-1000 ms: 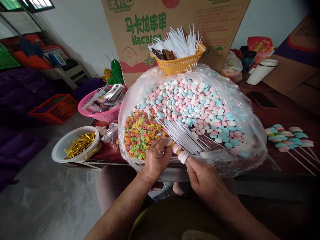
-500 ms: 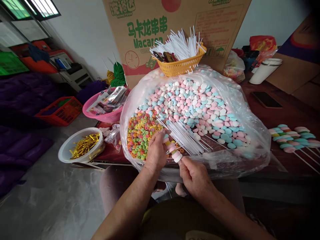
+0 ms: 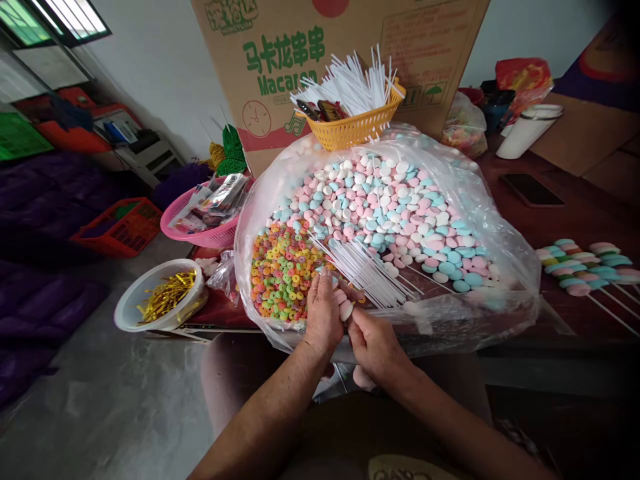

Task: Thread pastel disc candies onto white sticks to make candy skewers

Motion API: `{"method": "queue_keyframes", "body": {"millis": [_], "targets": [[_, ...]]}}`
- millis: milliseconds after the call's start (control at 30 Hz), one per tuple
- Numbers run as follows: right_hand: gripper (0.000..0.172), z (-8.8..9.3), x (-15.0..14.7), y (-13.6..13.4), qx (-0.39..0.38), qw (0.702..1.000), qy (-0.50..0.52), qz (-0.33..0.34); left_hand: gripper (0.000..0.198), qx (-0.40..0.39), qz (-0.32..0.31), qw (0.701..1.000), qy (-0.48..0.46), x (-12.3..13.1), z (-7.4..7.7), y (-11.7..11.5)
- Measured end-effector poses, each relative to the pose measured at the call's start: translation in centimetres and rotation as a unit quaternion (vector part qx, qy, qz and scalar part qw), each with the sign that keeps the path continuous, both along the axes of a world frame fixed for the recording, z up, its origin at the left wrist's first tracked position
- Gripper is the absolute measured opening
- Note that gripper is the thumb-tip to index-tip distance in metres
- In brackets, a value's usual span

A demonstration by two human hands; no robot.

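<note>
My left hand (image 3: 324, 310) is wrapped around a candy skewer (image 3: 343, 301) threaded with pink, white and blue pieces. At the skewer's near end, my right hand (image 3: 373, 337) is closed with thumb and fingertips pinched on it. Both hands are over the front edge of a clear plastic bag (image 3: 430, 333). Colourful candy rings (image 3: 280, 273) lie in the bag just left of my left hand. White sticks (image 3: 370, 273) rest beyond my hands, and pastel marshmallows (image 3: 370, 193) are heaped behind them.
A yellow basket (image 3: 350, 130) of sticks stands behind the bag, before a cardboard box (image 3: 280, 40). At left are a pink basket (image 3: 200, 233) of packets and a bowl (image 3: 130, 313) of gold ties. Finished skewers (image 3: 585, 267), a phone (image 3: 533, 190) and a white cup (image 3: 527, 133) are at right.
My left hand has shifted toward my right hand and covers more of the skewer. My right hand has moved slightly left. The whole view has shifted a little.
</note>
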State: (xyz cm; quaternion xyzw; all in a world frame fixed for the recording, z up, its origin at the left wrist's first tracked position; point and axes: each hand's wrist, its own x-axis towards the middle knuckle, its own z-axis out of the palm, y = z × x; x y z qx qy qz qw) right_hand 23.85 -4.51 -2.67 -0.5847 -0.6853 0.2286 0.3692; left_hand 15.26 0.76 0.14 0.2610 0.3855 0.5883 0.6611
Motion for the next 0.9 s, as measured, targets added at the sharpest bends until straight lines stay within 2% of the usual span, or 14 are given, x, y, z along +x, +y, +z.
{"method": "queue_keyframes", "body": {"millis": [167,267,333,400,500,567,633,733,833,900], "targets": [[0.031,1.4,1.8,0.4,-0.105,0.992,0.064,0.029,0.062,0.008,-0.090,0.992,-0.092,-2.2,0.8,1.4],[0.033,1.8,1.9,0.2,-0.130,0.985,0.104,0.035,0.054,-0.032,-0.115,0.986,-0.113,-2.4,0.6,1.5],[0.033,1.5,1.6,0.0,-0.119,0.985,0.116,0.040,0.047,-0.054,-0.099,0.988,-0.106,-1.9,0.5,1.4],[0.031,0.9,1.4,-0.3,-0.089,0.989,0.107,0.047,0.044,-0.052,-0.055,0.995,-0.059,-1.0,0.6,1.4],[0.023,-0.2,1.4,-0.5,-0.027,0.997,0.071,0.031,0.049,-0.038,0.012,0.999,0.006,0.7,0.8,1.5],[0.020,-0.7,1.8,-0.6,0.006,1.000,0.030,0.008,0.053,-0.053,0.021,0.998,0.017,1.9,0.9,1.7],[0.020,-0.6,2.8,-0.8,0.036,0.999,-0.028,-0.007,0.053,-0.058,-0.009,0.998,0.022,2.6,1.0,1.8],[0.022,0.5,6.9,-1.6,0.081,0.982,-0.134,-0.102,0.058,-0.002,-0.074,0.997,0.009,2.1,1.2,2.0],[0.025,1.8,15.0,-2.7,0.070,0.943,-0.175,-0.274,0.058,0.030,-0.077,0.996,0.025,-0.1,1.3,2.5],[0.025,1.7,21.1,-3.0,0.043,0.895,-0.202,-0.396,0.047,0.027,-0.052,0.996,0.071,-1.9,1.3,2.8]]}}
